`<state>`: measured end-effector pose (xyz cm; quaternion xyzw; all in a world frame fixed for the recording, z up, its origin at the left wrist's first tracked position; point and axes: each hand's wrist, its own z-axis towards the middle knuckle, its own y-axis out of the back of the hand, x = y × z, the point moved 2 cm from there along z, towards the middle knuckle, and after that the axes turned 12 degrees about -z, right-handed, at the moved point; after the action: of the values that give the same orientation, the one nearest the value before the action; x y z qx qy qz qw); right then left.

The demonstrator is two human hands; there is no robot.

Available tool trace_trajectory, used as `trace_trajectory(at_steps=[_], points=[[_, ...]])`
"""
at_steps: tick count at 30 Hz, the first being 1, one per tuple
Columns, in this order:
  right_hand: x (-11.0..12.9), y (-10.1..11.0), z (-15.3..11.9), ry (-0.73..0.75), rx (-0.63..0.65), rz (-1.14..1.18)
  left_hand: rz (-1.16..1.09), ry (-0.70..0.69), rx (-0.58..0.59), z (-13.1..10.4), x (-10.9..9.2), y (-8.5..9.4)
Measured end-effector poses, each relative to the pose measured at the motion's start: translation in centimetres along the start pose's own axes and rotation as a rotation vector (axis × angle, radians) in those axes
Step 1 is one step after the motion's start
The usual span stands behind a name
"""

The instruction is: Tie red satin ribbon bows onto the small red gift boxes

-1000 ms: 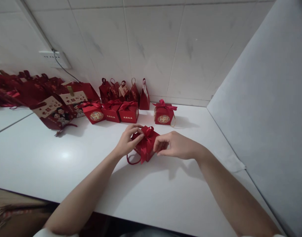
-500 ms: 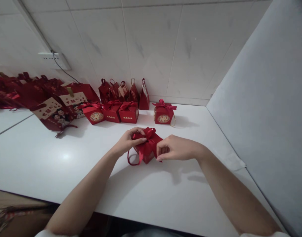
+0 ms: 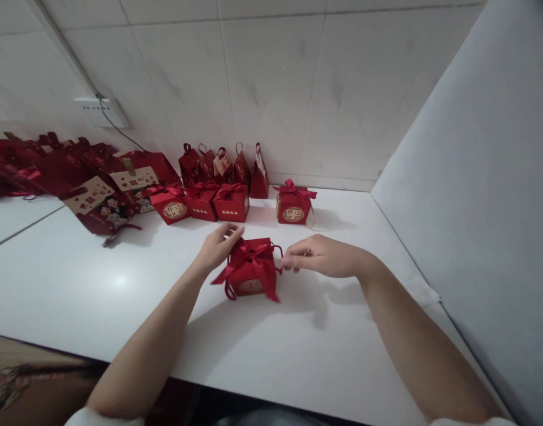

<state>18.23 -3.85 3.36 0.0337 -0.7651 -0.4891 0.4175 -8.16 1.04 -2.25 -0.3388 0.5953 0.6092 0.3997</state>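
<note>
A small red gift box (image 3: 253,273) with a satin ribbon bow (image 3: 252,255) on top and a gold emblem on its front stands on the white table before me. At its back left corner is my left hand (image 3: 220,244), fingers loosely stretched and thumb close to the box edge. My right hand (image 3: 311,255) is beside the box's right side, its fingers curled together. Their tips meet or nearly meet the red cord handle (image 3: 280,254) there; whether they pinch it I cannot tell. Another loop of cord hangs at the lower left of the box.
Behind stand several similar red boxes with bows (image 3: 231,204) and one apart on the right (image 3: 294,206). Small peaked boxes (image 3: 259,171) lean by the tiled wall. Larger red bags (image 3: 98,204) fill the left. A white panel (image 3: 466,195) bounds the right side.
The box has turned so its emblem side faces me, and its bow lies flatter. My left hand has left the bow for the back left corner; my right hand has shifted slightly up.
</note>
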Motion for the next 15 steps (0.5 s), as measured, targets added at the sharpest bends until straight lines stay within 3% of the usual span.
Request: trace_trajectory(at_steps=[3,6,8,11,15], points=[[0.3,0.3,-0.6,-0.007,0.012,-0.017,0.032,-0.017,-0.165,-0.3,-1.1,1.8],[-0.1,0.6,-1.0,-0.038,-0.03,-0.09,0.121,-0.091,-0.142,-2.0,-3.8,2.4],[-0.3,0.6,-1.2,-0.034,-0.04,-0.113,0.264,-0.14,-0.077,-3.6,-5.8,1.3],[-0.5,0.7,-1.6,-0.046,-0.032,-0.143,0.508,-0.216,-0.083,-5.5,-8.0,-1.7],[-0.5,1.3,-2.8,-0.108,-0.06,-0.209,0.713,-0.124,-0.072,-6.1,-8.9,-4.4]])
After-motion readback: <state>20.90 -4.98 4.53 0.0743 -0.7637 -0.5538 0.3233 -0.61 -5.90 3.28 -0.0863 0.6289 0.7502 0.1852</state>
